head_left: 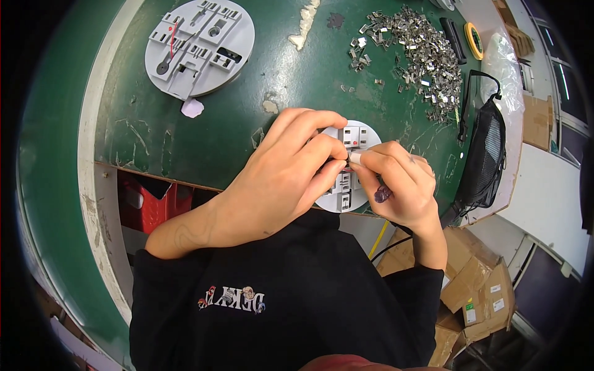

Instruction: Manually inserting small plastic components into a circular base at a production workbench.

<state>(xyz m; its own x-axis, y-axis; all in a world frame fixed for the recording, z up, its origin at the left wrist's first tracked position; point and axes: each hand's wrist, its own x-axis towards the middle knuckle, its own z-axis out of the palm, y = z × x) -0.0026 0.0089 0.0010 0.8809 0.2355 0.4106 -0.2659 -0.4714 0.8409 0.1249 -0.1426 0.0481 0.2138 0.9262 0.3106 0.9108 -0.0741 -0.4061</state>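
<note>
At the bench's near edge lies a round light-grey plastic base point(345, 202) with moulded slots and blocks, partly covered by both my hands. My left hand point(291, 164) comes over it from the left, its thumb and index fingertips pinched together near the middle and another finger resting on the far rim. From the right, my right hand point(399, 179) meets it there, thumb and index finger closed, with a white covering point(355, 158) at the fingertip. What lies between the fingertips is too small to name. A dark purple piece point(383, 193) shows against my right hand.
A larger grey base point(238, 34) with a red wire lies far left on the green bench point(210, 136). Many small metal clips point(427, 62) are heaped far right, beside yellow tape point(473, 41) and a black mesh bag point(486, 151). Cardboard boxes point(489, 297) stand below right.
</note>
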